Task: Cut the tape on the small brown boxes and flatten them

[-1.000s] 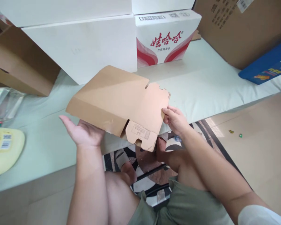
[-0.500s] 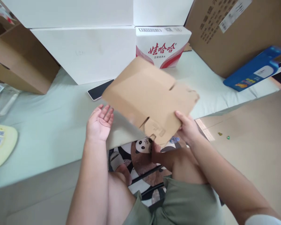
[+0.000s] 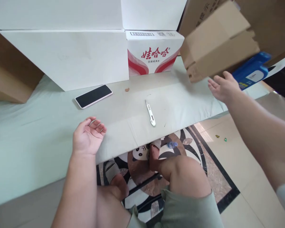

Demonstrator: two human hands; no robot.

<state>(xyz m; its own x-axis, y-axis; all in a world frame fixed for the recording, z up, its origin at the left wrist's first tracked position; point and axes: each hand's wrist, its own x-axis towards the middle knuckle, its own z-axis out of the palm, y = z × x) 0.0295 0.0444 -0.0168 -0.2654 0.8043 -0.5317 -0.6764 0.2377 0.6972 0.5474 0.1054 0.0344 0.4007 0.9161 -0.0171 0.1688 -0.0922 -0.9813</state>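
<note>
A flat folded brown cardboard box (image 3: 218,44) is up at the right, blurred, in front of a big brown carton. My right hand (image 3: 223,88) is just below it with fingers stretched out; I cannot tell whether the fingertips still touch it. My left hand (image 3: 88,136) rests palm up on the front edge of the pale green table (image 3: 38,133), fingers loosely curled and holding nothing. A black phone (image 3: 93,96) lies face up beyond my left hand. A small white cutter (image 3: 150,113) lies in the middle of the table.
Large white boxes (image 3: 66,53) and a red-and-white printed box (image 3: 152,52) line the back. A brown carton (image 3: 7,76) stands at the left, a blue box (image 3: 251,69) at the right. My knees and a panda mat (image 3: 142,152) show below the table edge.
My right hand has swung the folded cardboard from the table's middle up to the far right and opened. My left hand let go of it and dropped to the table edge. Phone and cutter are uncovered.
</note>
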